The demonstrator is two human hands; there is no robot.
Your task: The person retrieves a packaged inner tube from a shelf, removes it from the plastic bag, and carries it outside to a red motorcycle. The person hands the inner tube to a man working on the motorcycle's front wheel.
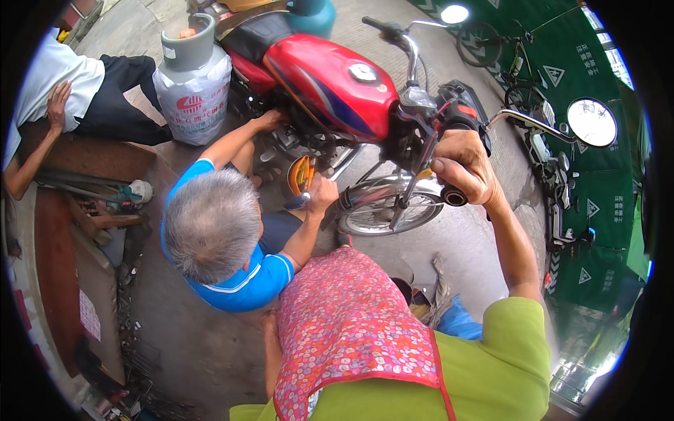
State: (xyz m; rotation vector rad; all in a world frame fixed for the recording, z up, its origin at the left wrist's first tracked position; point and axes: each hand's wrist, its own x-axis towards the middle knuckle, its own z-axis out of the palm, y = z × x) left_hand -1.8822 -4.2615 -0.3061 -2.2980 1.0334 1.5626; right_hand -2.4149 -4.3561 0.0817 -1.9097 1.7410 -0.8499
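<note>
My right hand is closed round the handlebar grip of a red motorcycle; the end of the grip shows below my fingers. My left hand hangs low beside my floral apron, close to the back of a crouching person in a blue shirt. Its fingers are hidden. That person's one hand reaches in at the engine. Their other hand is near an orange turn-signal-like part by the front wheel.
A grey gas cylinder in a white bag stands left of the motorcycle. Another person in a white shirt sits at the far left. Metal scraps and tools lie on the left. Two-wheelers line a green barrier on the right.
</note>
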